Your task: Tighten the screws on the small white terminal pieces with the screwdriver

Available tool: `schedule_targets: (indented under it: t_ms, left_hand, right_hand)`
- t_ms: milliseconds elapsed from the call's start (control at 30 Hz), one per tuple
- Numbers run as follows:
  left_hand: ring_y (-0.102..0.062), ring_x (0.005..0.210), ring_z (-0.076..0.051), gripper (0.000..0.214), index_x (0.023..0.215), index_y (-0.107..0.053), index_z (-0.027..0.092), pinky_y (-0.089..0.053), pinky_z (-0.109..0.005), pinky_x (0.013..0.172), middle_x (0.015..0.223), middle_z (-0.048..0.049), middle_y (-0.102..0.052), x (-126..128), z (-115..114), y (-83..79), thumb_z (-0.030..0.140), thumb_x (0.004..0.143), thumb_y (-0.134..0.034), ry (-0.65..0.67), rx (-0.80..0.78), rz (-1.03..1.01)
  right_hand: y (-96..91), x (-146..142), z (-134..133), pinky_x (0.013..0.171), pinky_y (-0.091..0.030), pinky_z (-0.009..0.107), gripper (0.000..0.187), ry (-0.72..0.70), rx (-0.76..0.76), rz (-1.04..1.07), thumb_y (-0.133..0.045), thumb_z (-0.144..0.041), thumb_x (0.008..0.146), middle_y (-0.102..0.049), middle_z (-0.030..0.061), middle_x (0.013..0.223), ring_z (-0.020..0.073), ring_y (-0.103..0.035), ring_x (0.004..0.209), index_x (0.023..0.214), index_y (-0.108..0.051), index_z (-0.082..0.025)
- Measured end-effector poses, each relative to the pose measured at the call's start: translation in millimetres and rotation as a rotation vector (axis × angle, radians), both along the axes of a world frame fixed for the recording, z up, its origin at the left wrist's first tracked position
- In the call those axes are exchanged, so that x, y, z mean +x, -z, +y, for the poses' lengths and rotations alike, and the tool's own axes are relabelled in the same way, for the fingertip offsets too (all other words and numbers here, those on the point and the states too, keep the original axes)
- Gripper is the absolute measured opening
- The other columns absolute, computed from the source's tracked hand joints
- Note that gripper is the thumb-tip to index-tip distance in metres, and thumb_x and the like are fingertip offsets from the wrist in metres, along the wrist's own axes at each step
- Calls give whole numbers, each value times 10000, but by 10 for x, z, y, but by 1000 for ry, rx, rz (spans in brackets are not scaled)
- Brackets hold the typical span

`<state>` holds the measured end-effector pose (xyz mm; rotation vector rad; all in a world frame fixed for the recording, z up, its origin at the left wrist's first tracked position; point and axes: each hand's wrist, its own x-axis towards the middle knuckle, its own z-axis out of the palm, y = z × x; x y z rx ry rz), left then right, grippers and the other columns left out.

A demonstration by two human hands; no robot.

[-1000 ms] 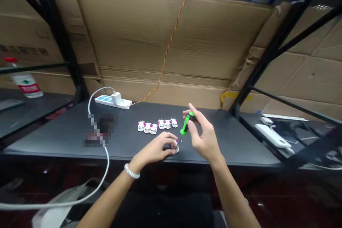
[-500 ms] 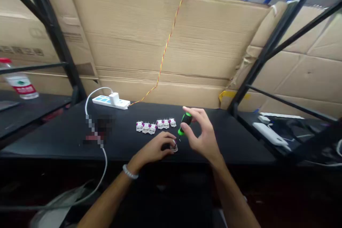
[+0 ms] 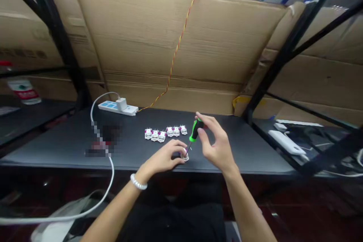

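Screwdriver [image 3: 195, 130] with a green and black handle is held near its top by the right hand [image 3: 217, 147]. It is pinched between the thumb and the first fingers, while the other fingers are left loose and spread. It is tilted, and its thin tip is pointed down at a small part [image 3: 185, 157] near the front edge of the black table [image 3: 241, 147]. The small part, white with a bit of purple, is pressed to the table by the left hand [image 3: 166, 157]. The fingers are curled shut over it, so most of it is hidden. Whether the tip touches it cannot be told. A row of six parts [image 3: 166, 133] is laid just behind the hands. A white power strip [image 3: 117, 107] is seen at the back left, well apart.
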<state>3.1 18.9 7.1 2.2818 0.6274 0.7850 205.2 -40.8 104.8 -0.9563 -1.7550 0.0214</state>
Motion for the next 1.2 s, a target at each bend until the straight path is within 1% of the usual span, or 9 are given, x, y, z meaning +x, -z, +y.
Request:
schedule_targets:
  t_ms: [100,233,433,600,767,933,1000,1100,1200]
  left_hand:
    - [-607,1278,-268,63,977,-757,238,-478,-437,1154,1310,-82,-667,1,6,6,212,920,-762,4,-3,-4]
    - [-602,1285,-261,55,961,-752,240,-469,-424,1160,1308,-73,-671,1,11,10,205,921,-763,8,-7,-3]
    - [-601,1290,-261,54,986,-752,235,-466,-428,1162,1328,-83,-658,3,6,10,221,934,-756,7,-12,1]
    - [-605,1275,-257,39,974,-754,235,-471,-422,1156,1300,-82,-670,3,3,3,268,958,-740,14,-4,-12]
    - [-610,1279,-260,65,982,-760,239,-464,-418,1171,1312,-83,-670,-1,-6,-23,292,970,-724,2,-20,2]
    - [-609,1282,-259,29,973,-755,234,-469,-415,1158,1314,-83,-667,3,-11,-27,241,955,-733,3,-8,-2]
    - [-612,1278,-258,33,973,-753,231,-469,-416,1156,1316,-83,-667,2,-17,-35,219,946,-739,2,-11,3]
    - [-611,1279,-256,46,975,-751,227,-462,-416,1161,1321,-85,-663,-3,-23,-43,199,940,-742,-2,-23,11]
    - [-606,1285,-255,45,982,-749,228,-461,-416,1161,1321,-85,-662,-7,-18,-32,200,950,-734,7,-21,5]
  right_hand:
    - [-9,1,-2,1093,-553,465,471,-46,-13,-13,-576,-197,1011,-699,95,1371,261,-673,1252,1473,-597,-283]
    - [33,-22,12,978,-612,431,403,5,25,53,-746,-264,939,-765,78,1232,255,-733,1095,1338,-689,-280]
    - [105,-13,25,1004,-617,467,486,-85,-100,125,-550,-249,1038,-670,124,1442,257,-740,1141,1524,-543,-279]
    - [54,-6,11,828,-637,389,386,53,-11,67,-729,-316,941,-664,93,1192,229,-692,981,1326,-717,-290]
    - [57,22,7,1031,-599,459,483,-42,-74,67,-520,-242,1050,-682,108,1362,260,-680,1212,1528,-554,-302]
    - [79,18,5,862,-640,399,441,61,-16,75,-695,-284,964,-666,105,1263,250,-688,1100,1405,-673,-294]
    - [94,22,12,906,-636,407,447,52,-30,90,-662,-255,982,-677,98,1269,243,-696,1109,1426,-655,-298]
    - [119,37,18,1082,-576,455,504,-29,-67,115,-552,-194,1027,-673,97,1387,253,-671,1261,1521,-562,-292]
    - [125,41,12,1074,-580,463,493,-45,-56,116,-569,-201,1022,-672,106,1393,263,-676,1255,1509,-570,-281]
